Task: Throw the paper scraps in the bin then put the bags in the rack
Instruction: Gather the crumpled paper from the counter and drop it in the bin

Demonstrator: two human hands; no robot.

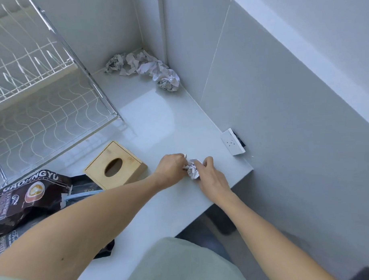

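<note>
Currently we hold one crumpled paper scrap [192, 168] on the white table [158, 128] near its right edge, left hand [172, 168] and right hand [210, 176] both in a pinching grip on it. More paper scraps [143, 68] lie in the far corner; dark snack bags [28, 197] lie beside the wire rack [31, 82].

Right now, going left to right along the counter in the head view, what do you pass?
Dark bags → wooden tissue box → left hand → crumpled paper scrap held by both hands → right hand → white wall socket.
</note>
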